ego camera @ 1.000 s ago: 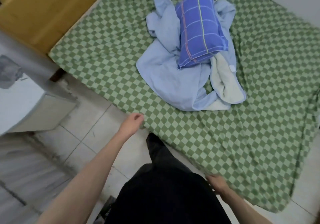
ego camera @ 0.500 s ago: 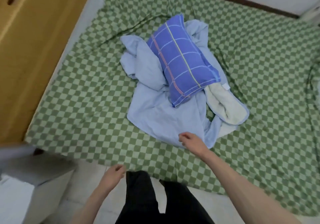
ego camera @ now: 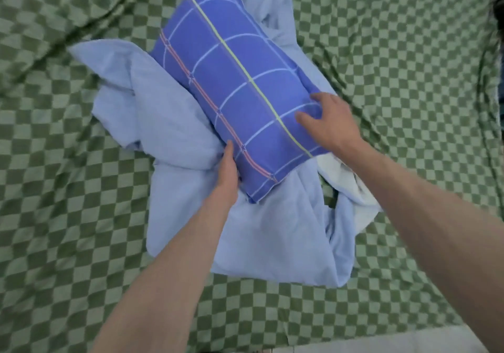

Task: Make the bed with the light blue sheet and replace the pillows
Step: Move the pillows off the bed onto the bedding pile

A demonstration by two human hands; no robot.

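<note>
A blue pillow (ego camera: 234, 79) with white, yellow and red lines lies slanted on top of a crumpled light blue sheet (ego camera: 267, 238) in the middle of the bed. My left hand (ego camera: 227, 174) holds the pillow's near left edge, thumb along the side and fingers tucked out of sight under it. My right hand (ego camera: 331, 120) grips the pillow's near right edge, thumb and forefinger on top, the other fingers hidden round the side. A white towel-like lining (ego camera: 346, 189) shows at the sheet's right fold.
A green and pale green checked cover (ego camera: 68, 216) spreads over the whole mattress, wrinkled at the upper left and right. A strip of pale floor (ego camera: 381, 344) shows along the bed's near edge at the bottom right.
I have leaned in over the bed. My right hand moved from the sheet's near edge up onto the pillow. My left hand came up from the bed's edge to the pillow's left side.
</note>
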